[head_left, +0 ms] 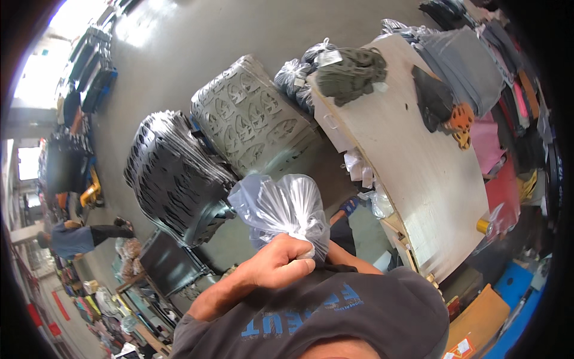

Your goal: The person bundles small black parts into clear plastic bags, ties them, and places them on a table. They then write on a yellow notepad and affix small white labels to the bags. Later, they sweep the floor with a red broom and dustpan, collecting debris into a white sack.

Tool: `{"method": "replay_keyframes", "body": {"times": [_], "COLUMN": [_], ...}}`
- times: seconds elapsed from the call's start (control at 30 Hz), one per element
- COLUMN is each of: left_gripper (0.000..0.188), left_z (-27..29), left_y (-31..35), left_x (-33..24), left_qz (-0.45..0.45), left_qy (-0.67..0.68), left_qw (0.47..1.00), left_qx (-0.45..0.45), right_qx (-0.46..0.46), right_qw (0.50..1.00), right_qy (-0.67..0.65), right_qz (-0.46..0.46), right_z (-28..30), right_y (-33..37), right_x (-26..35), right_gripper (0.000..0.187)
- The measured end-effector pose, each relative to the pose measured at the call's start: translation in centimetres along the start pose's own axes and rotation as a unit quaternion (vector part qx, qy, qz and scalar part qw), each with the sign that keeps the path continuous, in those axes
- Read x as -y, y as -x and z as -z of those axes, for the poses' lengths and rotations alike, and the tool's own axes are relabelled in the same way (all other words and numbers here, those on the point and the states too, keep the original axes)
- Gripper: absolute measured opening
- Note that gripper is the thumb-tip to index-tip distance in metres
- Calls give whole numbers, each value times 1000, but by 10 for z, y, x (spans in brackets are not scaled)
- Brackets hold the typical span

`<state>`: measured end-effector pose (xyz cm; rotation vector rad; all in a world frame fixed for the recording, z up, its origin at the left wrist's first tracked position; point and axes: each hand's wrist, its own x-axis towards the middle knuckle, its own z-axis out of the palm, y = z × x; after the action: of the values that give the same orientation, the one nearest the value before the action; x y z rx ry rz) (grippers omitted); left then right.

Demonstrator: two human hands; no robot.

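My left hand (282, 261) is closed in a fist around the gathered neck of a clear plastic bag (281, 206), close to my chest. Above the fist the bag puffs out, and something dark shows faintly through its film. My right forearm (357, 261) passes behind the bag. The bag hides my right hand, so its fingers cannot be seen.
Beyond the bag stand stacked dark sheets (173, 173) and a grey stack with cut-out shapes (248, 113). To the right, a pale table (412, 155) bears a bundle of dark green pieces (350, 75) and orange cut pieces (460, 122). Another person (75, 236) is far left.
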<state>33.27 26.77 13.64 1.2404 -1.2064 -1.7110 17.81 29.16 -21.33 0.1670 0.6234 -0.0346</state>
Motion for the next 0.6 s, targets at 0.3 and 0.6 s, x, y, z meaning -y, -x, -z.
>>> {"method": "replay_keyframes", "body": {"times": [0.3,0.6], "left_gripper": [23,25], "left_z": [136,244], "left_y": [65,-51], "left_x": [36,33], "left_qz": [48,56], "left_qy": [73,225], "left_qw": [979,911], "left_qx": [-183,-340], "right_qx": [-60,-254], "right_qw": [981,899], "right_qy": [119,343], "right_qz": [-142,95], "right_z": [-79,-100], "right_y": [-99,-55], "right_x": [0,171], "right_gripper": [43,43]}}
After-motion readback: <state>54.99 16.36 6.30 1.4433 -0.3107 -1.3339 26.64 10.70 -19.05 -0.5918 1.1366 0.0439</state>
